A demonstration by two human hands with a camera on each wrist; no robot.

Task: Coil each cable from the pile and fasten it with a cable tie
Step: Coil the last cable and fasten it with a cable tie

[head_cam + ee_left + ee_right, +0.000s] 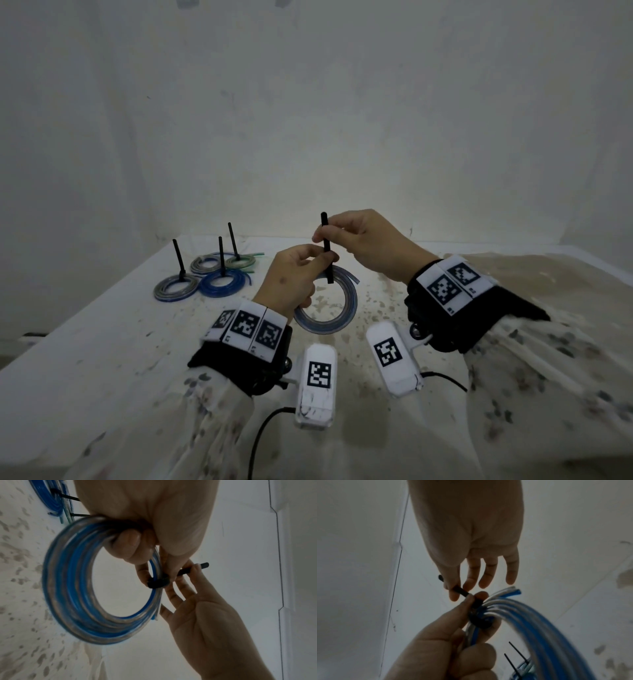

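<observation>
A coil of blue and clear cable (337,317) (72,588) (530,620) hangs above the table, gripped near its top by my left hand (294,274) (137,536) (453,635). A black cable tie (327,250) (158,582) (479,620) is looped round the coil's strands. Its free tail (192,570) (460,592) stands upward, pinched between thumb and forefinger of my right hand (346,236) (187,574) (458,589), whose other fingers stay loosely extended. Both cut ends of the cable (511,592) stick out beside the tie.
Several finished coils (205,277), each with a black tie tail sticking up, lie at the far left of the stained white table (102,335). A pale wall (308,120) stands close behind. Thin black wires (260,431) run from the wrist cameras near the front edge.
</observation>
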